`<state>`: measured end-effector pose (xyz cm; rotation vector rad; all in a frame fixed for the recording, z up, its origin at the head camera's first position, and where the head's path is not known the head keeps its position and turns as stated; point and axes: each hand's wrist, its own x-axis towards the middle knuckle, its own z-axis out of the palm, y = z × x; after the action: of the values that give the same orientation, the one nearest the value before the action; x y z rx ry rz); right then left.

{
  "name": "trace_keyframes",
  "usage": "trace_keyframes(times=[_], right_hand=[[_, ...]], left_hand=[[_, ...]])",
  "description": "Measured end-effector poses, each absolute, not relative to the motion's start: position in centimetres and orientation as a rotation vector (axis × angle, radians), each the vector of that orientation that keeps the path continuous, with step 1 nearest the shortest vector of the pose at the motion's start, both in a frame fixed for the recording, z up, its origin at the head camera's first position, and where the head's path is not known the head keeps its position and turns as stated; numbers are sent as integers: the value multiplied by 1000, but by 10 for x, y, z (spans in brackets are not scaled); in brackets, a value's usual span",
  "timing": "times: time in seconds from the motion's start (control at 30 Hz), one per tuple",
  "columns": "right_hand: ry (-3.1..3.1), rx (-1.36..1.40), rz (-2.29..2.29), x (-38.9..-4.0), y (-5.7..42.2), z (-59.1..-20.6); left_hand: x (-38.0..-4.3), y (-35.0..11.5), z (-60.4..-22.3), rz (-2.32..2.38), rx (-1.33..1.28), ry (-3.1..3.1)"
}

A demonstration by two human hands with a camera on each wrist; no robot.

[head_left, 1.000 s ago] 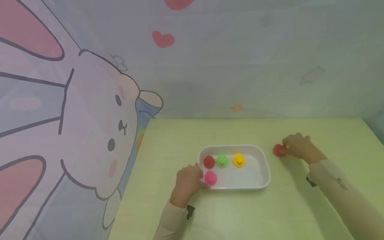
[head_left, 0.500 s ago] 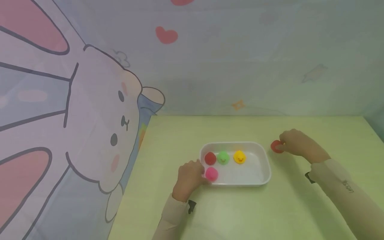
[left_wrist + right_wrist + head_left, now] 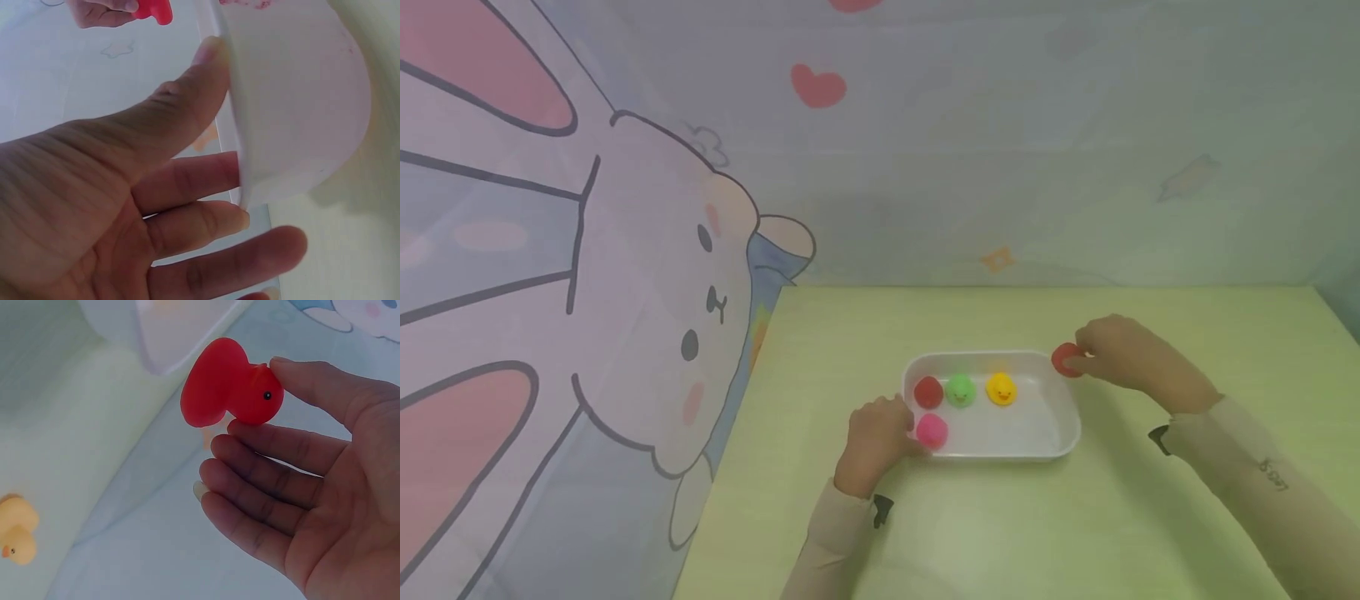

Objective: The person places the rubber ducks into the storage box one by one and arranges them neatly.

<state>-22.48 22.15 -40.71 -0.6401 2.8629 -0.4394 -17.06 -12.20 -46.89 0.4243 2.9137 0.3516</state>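
My left hand (image 3: pixel 876 437) holds the left end of a white tray (image 3: pixel 1067 421); in the left wrist view the thumb lies on the rim and the other fingers are around the tray's end. Between thumb and fingers, my right hand (image 3: pixel 1123 354) pinches a red rubber duck (image 3: pixel 219 387) by its head, raised at the tray's right end. Inside the tray stand another red rubber duck (image 3: pixel 928 392), a green one (image 3: pixel 960 391), a yellow one (image 3: pixel 1002 389) and a pink one (image 3: pixel 932 431).
A pale yellow duck (image 3: pixel 17 530) sits on the table outside the tray in the right wrist view; the head view does not show it. The light green table (image 3: pixel 850 333) ends at a wall cloth (image 3: pixel 1000 167) printed with a rabbit and hearts.
My right hand has lifted the red rubber duck and carried it left to the tray's right end. The left hand stays at the tray. The head view has shifted slightly.
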Motion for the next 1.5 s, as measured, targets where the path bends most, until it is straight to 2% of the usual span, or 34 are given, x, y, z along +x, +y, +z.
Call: trace_keyframes(times=[0.27,0.73,1.5], right_hand=[[2856,-714,-471,-222,193,-407],[2758,-893,-498,-213,130,-430],[2726,-1031,-387,-209,92,-466]], left_hand=[[-171,-122,-468,355,434,2932],[-171,-123,-467,384,443,2933],[-172,-124,-474,432,439,2945]])
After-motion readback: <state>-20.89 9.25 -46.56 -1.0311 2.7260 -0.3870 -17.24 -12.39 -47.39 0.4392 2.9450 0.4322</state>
